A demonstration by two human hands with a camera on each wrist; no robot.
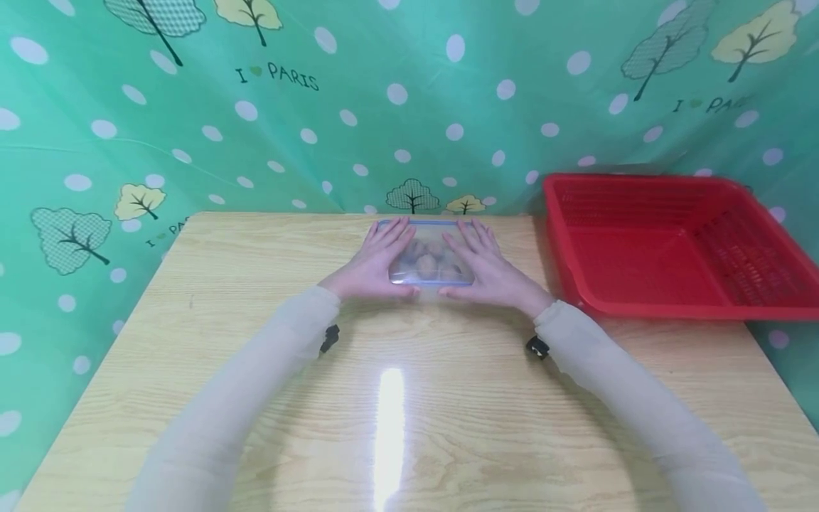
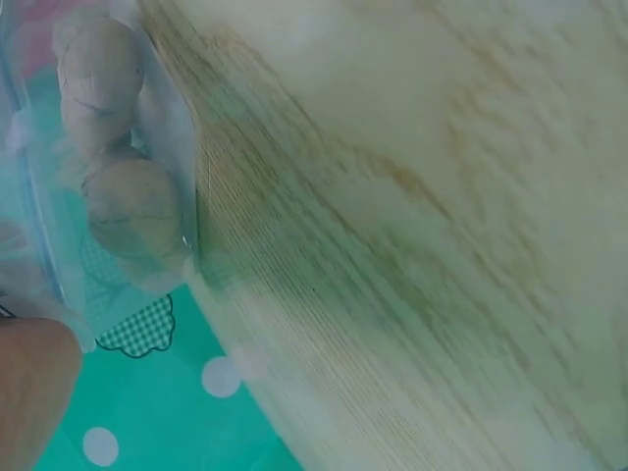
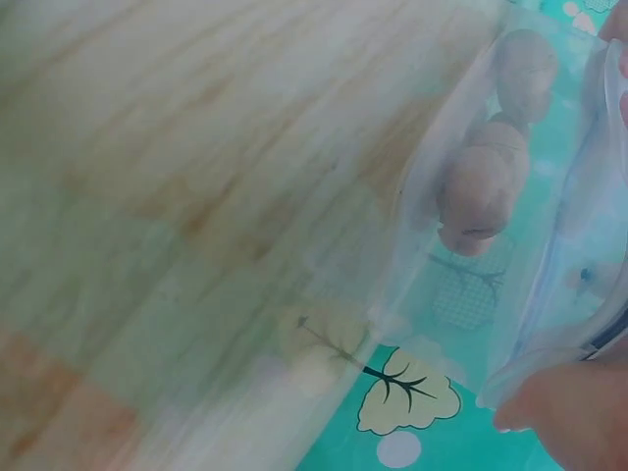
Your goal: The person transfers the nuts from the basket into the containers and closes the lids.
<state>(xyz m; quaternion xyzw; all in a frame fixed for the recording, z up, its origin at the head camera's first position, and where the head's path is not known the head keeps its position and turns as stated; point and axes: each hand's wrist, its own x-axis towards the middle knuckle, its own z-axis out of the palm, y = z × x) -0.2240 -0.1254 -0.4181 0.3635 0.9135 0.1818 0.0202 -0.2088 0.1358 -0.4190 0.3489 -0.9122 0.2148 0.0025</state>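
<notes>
A clear plastic food container (image 1: 430, 238) with a blue-edged lid stands near the far edge of the table. Through its walls show several round, brownish items (image 2: 134, 206), also visible in the right wrist view; their exact kind is unclear. On the container's left end lies my left hand (image 1: 372, 269), fingers spread over the lid to the far rim and thumb along the near side. My right hand (image 1: 491, 274) grips the other end the same way. One of its fingers (image 3: 564, 412) bends over the lid's rim in the right wrist view.
To the right, a red plastic basket (image 1: 684, 311) sits on the wood-grain table (image 1: 461, 398), reaching past its right edge. A green dotted curtain (image 1: 358, 85) hangs directly behind the table. A bright light reflection streaks the tabletop in front of the container.
</notes>
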